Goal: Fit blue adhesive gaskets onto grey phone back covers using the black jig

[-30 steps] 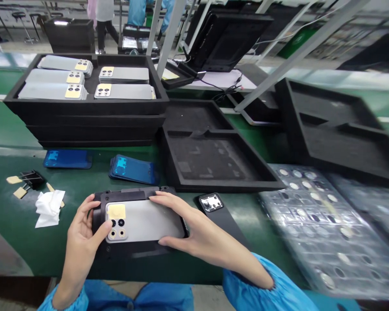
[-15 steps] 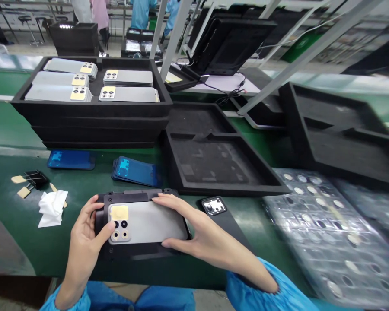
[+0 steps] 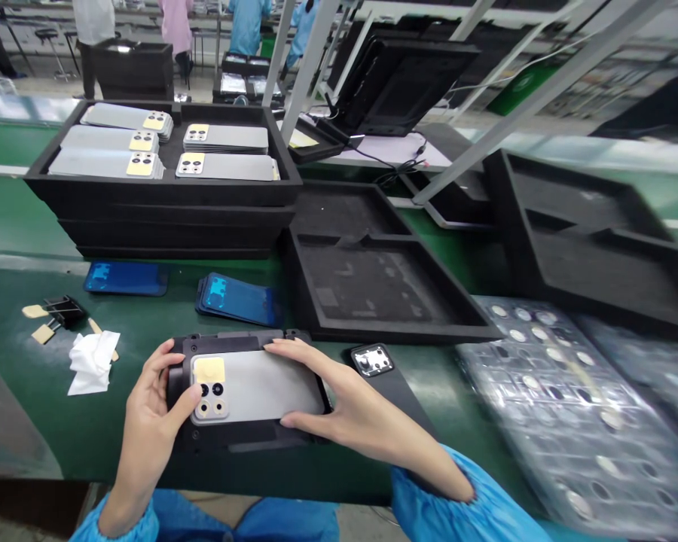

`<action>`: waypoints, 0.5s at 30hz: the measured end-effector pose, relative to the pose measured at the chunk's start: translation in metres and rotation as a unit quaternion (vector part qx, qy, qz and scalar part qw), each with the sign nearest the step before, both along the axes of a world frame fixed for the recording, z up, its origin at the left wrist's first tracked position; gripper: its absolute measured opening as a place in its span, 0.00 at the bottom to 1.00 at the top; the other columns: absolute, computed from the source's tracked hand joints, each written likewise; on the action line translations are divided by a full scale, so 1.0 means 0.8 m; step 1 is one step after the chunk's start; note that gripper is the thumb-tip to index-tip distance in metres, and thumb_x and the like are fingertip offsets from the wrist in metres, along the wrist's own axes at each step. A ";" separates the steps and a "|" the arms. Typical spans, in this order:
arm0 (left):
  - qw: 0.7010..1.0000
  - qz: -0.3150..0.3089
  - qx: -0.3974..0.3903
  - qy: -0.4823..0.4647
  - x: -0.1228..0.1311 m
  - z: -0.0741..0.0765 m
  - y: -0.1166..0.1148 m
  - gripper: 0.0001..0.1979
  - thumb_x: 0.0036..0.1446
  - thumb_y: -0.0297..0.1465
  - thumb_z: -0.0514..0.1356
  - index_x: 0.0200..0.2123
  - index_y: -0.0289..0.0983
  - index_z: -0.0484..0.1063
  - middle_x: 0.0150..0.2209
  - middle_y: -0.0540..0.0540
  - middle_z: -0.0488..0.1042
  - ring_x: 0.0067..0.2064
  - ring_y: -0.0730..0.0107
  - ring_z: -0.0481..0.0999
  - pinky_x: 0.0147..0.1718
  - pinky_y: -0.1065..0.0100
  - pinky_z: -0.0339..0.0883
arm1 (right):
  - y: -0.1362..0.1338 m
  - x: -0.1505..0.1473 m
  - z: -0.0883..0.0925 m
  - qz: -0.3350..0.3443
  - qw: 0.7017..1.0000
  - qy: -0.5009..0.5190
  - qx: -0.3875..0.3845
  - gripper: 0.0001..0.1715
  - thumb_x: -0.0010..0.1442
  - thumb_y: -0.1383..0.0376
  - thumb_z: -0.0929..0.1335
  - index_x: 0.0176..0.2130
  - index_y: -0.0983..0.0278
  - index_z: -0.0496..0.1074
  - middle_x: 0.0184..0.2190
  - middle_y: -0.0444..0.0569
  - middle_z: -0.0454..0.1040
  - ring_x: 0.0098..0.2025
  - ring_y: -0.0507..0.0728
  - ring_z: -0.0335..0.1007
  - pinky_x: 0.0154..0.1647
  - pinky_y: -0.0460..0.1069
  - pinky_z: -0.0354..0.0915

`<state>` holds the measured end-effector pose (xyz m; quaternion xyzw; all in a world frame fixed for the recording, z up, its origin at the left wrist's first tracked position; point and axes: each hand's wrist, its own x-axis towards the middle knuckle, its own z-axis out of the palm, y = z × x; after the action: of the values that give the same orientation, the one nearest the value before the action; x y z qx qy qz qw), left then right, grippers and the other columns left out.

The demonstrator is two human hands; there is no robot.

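Observation:
A silver phone back cover (image 3: 260,388) with a camera block and a yellow sticker lies in a black fixture (image 3: 242,436) at the near edge of the green bench. My left hand (image 3: 147,421) grips the fixture's left end, thumb by the camera holes. My right hand (image 3: 344,414) spans the cover's right half, fingers on its far edge and thumb on its near edge. Both sleeves are blue.
Stacked black trays (image 3: 163,203) with several silver covers stand at the back left. Blue film sheets (image 3: 234,297) and another blue film sheet (image 3: 125,277), a white wipe (image 3: 90,361) and binder clips (image 3: 62,310) lie left. An empty black foam tray (image 3: 373,286), a small black part (image 3: 373,360) and clear blister trays (image 3: 570,391) lie right.
Only the camera shifted slightly. Both hands stay on the cover and fixture in the same grip.

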<state>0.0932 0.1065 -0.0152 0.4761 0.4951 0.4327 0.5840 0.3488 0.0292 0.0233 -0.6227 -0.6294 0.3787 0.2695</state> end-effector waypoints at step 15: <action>1.000 -0.010 -0.002 0.012 0.001 0.005 0.005 0.21 0.45 0.40 0.75 0.41 0.40 0.75 0.66 0.38 0.67 0.67 0.50 0.67 0.64 0.55 0.64 | 0.001 -0.002 -0.003 0.004 1.000 0.005 0.008 0.41 0.55 0.67 0.73 0.65 0.55 0.63 0.68 0.49 0.67 0.72 0.66 0.57 0.76 0.67 0.44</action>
<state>0.0943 0.1108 -0.0109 0.4849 0.4980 0.4205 0.5832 0.3470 0.0303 0.0207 -0.6159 -0.6337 0.3778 0.2762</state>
